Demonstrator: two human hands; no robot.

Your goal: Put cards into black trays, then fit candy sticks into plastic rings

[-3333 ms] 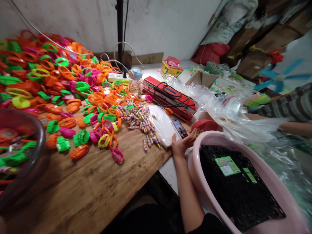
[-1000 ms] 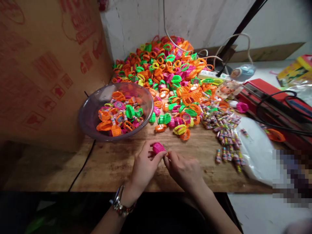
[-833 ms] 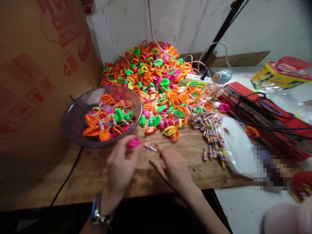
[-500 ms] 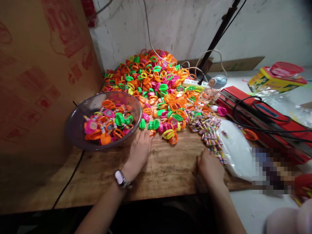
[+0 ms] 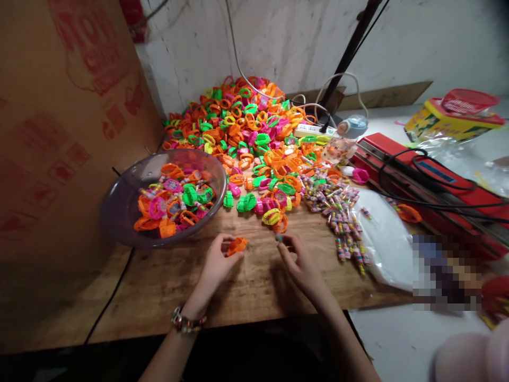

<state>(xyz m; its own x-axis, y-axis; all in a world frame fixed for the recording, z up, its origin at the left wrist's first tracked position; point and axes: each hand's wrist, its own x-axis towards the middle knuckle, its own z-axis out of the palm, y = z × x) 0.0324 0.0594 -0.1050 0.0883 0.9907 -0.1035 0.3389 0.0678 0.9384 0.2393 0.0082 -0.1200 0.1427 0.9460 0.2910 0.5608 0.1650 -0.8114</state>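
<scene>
My left hand [image 5: 222, 259] pinches an orange toy watch [image 5: 237, 246] between thumb and fingers, just above the wooden table [image 5: 254, 297]. Across from it, my right hand [image 5: 299, 261] has its fingertips closed on a small piece with a bluish tip [image 5: 279, 238]; it looks like a wrapped candy roll, mostly hidden by the fingers. To the right lies a heap of wrapped candy rolls [image 5: 338, 209]. Behind my hands rises a big pile of orange, green, pink and yellow toy watches [image 5: 250, 132]. A purple translucent basin [image 5: 131, 223] at left contains toy watches and candy rolls.
A large cardboard box [image 5: 71, 159] stands at left. At right are white plastic bags [image 5: 384, 249], a red sealing machine [image 5: 429, 185] with black cable, and a yellow box [image 5: 449, 124]. A power strip [image 5: 312, 130] sits by the wall beside a dark pole [image 5: 345, 58].
My left hand has drawn back from the watch pile with an orange toy watch. My right hand has moved left from the candy heap towards it, a small piece in its fingertips.
</scene>
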